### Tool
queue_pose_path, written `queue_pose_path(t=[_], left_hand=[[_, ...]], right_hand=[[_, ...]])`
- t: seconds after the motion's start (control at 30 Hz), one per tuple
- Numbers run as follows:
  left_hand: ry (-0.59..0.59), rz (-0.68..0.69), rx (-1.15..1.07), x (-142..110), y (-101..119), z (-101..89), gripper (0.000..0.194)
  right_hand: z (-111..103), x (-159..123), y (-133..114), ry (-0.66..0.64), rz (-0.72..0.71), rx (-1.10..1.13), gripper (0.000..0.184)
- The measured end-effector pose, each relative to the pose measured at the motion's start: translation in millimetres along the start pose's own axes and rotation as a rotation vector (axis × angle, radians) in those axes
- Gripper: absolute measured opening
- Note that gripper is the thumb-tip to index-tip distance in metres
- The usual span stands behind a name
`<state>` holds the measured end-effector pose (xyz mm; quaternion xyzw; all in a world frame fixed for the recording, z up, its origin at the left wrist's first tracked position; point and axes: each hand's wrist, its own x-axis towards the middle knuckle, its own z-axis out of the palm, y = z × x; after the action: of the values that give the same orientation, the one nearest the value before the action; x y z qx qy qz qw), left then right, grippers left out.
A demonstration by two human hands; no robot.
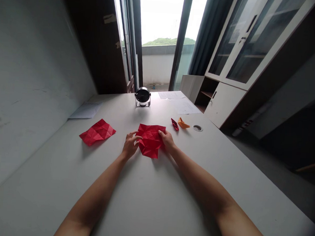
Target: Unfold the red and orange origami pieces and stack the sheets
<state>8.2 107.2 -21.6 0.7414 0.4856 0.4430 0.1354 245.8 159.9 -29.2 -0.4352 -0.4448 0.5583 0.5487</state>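
Note:
A creased sheet of red paper (150, 134) is held between my hands over the middle of the white table, its lower part bent along fold lines. My left hand (130, 144) is at the paper's left edge, thumb and fingers curved around it. At the right edge, my right hand (166, 140) pinches the paper with the thumb on top and the other fingers hidden beneath. Off to the left lies a second creased red paper sheet (98, 132), touched by neither hand. A small red paper boat (174, 124) and an orange paper boat (183, 123) stand beyond my right hand.
The white table (141, 202) meets a wall on the left. A round black-and-silver device (142, 96) stands near its far edge. Flat papers (183, 104) lie at the far right, more sheets (85, 110) at the far left. A round cable hole (197, 128) is right of the boats.

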Motion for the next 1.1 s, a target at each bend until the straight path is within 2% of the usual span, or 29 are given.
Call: queue_pose_path(t=[0.13,0.3,0.4,0.5,0.63,0.73,0.83,0.9,1.03,1.1], left_hand=[[-0.022,0.031,-0.020,-1,-4,2.2,0.012],[-0.006,0.006,-0.122,1,3,-1.0,0.012],[0.032,-0.071,-0.192,2,7,-2.7,0.009],[0.060,-0.221,-0.241,1,7,-2.4,0.006],[0.004,-0.360,-0.257,-2,5,-0.2,0.021],[-0.067,-0.353,-0.193,-3,4,1.8,0.019],[-0.095,-0.343,-0.195,-2,-1,3.4,0.019],[-0.011,-0.382,-0.289,0,-6,3.9,0.020],[0.284,-0.542,-0.605,5,-19,2.5,0.017],[0.337,-0.597,-0.825,7,-21,1.0,0.014]], right_hand=[[-2,1,2,-0.018,-0.010,0.000,0.033],[-4,6,8,0.014,-0.013,0.033,0.036],[-5,8,9,0.032,-0.018,0.027,0.037],[-5,7,9,0.039,-0.020,0.046,0.037],[-4,4,6,-0.011,-0.028,0.112,0.038],[-1,1,4,-0.066,-0.030,0.145,0.040],[-1,1,5,-0.058,-0.033,0.156,0.040],[-3,3,8,-0.022,-0.042,0.174,0.040],[-6,9,11,0.075,-0.071,0.230,0.036],[-6,10,10,0.071,-0.071,0.276,0.035]])
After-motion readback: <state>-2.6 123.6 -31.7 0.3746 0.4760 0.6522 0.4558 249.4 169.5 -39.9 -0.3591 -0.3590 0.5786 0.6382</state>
